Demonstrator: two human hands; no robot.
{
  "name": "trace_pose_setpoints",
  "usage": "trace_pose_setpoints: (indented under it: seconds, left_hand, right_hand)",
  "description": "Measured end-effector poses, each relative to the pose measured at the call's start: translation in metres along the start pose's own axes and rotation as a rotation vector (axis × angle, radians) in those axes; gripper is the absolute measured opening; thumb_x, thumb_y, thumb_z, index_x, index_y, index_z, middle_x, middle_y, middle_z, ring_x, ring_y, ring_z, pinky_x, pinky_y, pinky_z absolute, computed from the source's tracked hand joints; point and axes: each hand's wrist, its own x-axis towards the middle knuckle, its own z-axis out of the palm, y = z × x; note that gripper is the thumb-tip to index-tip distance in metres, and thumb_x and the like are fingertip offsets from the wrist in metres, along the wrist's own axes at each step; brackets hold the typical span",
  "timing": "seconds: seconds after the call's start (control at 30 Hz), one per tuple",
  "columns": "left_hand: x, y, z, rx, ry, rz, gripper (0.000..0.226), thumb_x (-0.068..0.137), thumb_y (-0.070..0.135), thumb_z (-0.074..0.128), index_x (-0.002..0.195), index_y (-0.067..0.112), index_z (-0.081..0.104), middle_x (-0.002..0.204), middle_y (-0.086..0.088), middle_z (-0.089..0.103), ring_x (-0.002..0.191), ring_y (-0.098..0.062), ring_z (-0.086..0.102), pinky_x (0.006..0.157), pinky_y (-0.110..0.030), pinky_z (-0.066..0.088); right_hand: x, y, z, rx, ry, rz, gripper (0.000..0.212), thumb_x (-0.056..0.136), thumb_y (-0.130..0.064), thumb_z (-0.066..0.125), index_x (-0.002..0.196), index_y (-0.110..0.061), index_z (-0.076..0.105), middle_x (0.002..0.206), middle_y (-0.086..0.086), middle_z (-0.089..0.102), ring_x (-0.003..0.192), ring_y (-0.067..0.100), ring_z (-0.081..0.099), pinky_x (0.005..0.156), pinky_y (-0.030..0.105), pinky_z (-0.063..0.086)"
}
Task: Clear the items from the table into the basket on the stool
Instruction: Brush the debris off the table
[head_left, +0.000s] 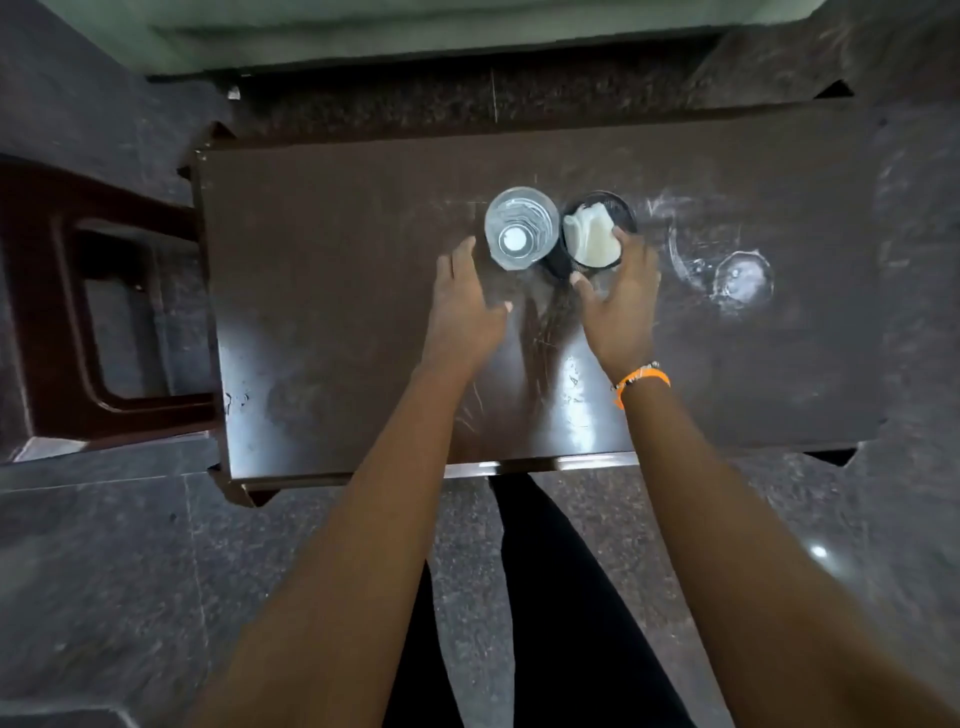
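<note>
Reaching with straight fingers, left hand (465, 306) nears glass (518, 227); right hand (621, 301) grips black cup (597, 231).

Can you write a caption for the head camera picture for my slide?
Two hands reach over a dark table: left hand beside a clear glass, right hand touching a black bowl.
</note>
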Motion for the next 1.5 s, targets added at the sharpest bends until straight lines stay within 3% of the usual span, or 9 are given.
trace_pose_setpoints:
  seconds: [0.13,0.3,0.43,0.53,0.7,0.83,0.97,1.17,1.5]
  left_hand:
    - [0.030,0.016,0.026,0.114,-0.013,0.049,0.095,0.078,0.010,0.072,0.149,0.007,0.009,0.155,-0.015,0.013,0.144,-0.028,0.019,0.114,-0.033,0.023]
    - [0.040,0.010,0.049,0.160,-0.032,0.107,0.100,0.075,0.009,0.074,0.149,0.007,0.006,0.157,-0.015,0.005,0.145,-0.027,0.016,0.115,-0.033,0.022]
    - [0.056,0.012,0.063,0.165,-0.004,0.128,0.105,0.073,0.008,0.075,0.149,0.007,0.004,0.158,-0.012,0.005,0.146,-0.028,0.013,0.117,-0.033,0.020]
    - [0.068,0.014,0.072,0.205,0.018,0.112,0.106,0.072,0.011,0.077,0.149,0.009,0.004,0.156,-0.013,0.009,0.141,-0.032,0.021,0.114,-0.036,0.025]
    - [0.083,0.014,0.076,0.336,0.107,0.158,0.094,0.070,0.015,0.077,0.144,0.005,0.021,0.146,-0.015,0.027,0.122,-0.033,0.041,0.105,-0.038,0.033]
    - [0.073,0.005,0.079,0.271,0.171,0.092,0.092,0.067,0.014,0.078,0.142,0.007,0.025,0.142,-0.014,0.030,0.120,-0.033,0.041,0.102,-0.037,0.035]
    - [0.044,-0.014,0.078,0.206,0.233,0.025,0.090,0.067,0.013,0.078,0.142,0.006,0.027,0.142,-0.015,0.031,0.124,-0.031,0.039,0.103,-0.035,0.033]
    - [0.015,-0.033,0.069,0.148,0.268,-0.029,0.091,0.068,0.012,0.078,0.142,0.003,0.027,0.143,-0.018,0.030,0.125,-0.032,0.039,0.104,-0.033,0.031]
    - [0.011,-0.052,0.062,0.177,0.183,0.008,0.098,0.071,0.012,0.077,0.148,0.009,0.017,0.150,-0.013,0.024,0.131,-0.030,0.034,0.108,-0.031,0.027]
  right_hand:
    - [0.043,0.026,-0.003,-0.135,-0.094,-0.033,0.086,0.081,-0.018,0.067,0.145,0.000,0.013,0.156,0.016,0.014,0.146,0.029,0.010,0.118,0.030,0.006]
    - [0.056,0.044,0.004,-0.079,-0.142,-0.015,0.100,0.074,-0.017,0.075,0.147,-0.002,0.007,0.157,0.013,0.011,0.147,0.027,0.008,0.117,0.028,0.009]
    - [0.062,0.050,0.003,-0.061,-0.120,-0.008,0.100,0.070,-0.017,0.077,0.146,-0.004,0.013,0.151,0.015,0.021,0.142,0.029,0.022,0.113,0.031,0.024]
    - [0.063,0.052,0.005,-0.052,-0.116,-0.025,0.096,0.069,-0.018,0.077,0.144,-0.004,0.019,0.146,0.014,0.025,0.137,0.027,0.030,0.109,0.030,0.031]
    - [0.063,0.053,0.010,-0.033,-0.063,-0.010,0.091,0.067,-0.017,0.076,0.142,-0.005,0.025,0.142,0.013,0.030,0.134,0.026,0.034,0.107,0.027,0.032]
    - [0.052,0.053,0.016,-0.009,-0.060,-0.009,0.092,0.067,-0.018,0.076,0.142,-0.006,0.025,0.141,0.013,0.033,0.133,0.026,0.035,0.108,0.029,0.034]
    - [0.033,0.050,0.023,-0.004,-0.083,-0.014,0.094,0.066,-0.019,0.077,0.143,-0.009,0.024,0.140,0.011,0.033,0.131,0.023,0.036,0.098,0.021,0.036]
    - [0.006,0.039,0.037,-0.017,-0.136,0.002,0.093,0.066,-0.016,0.076,0.143,-0.009,0.025,0.145,0.009,0.031,0.133,0.024,0.037,0.092,0.036,0.052]
    - [-0.009,0.036,0.047,-0.118,-0.149,0.054,0.095,0.066,-0.016,0.077,0.143,-0.010,0.022,0.148,0.010,0.027,0.138,0.026,0.029,0.097,0.041,0.050]
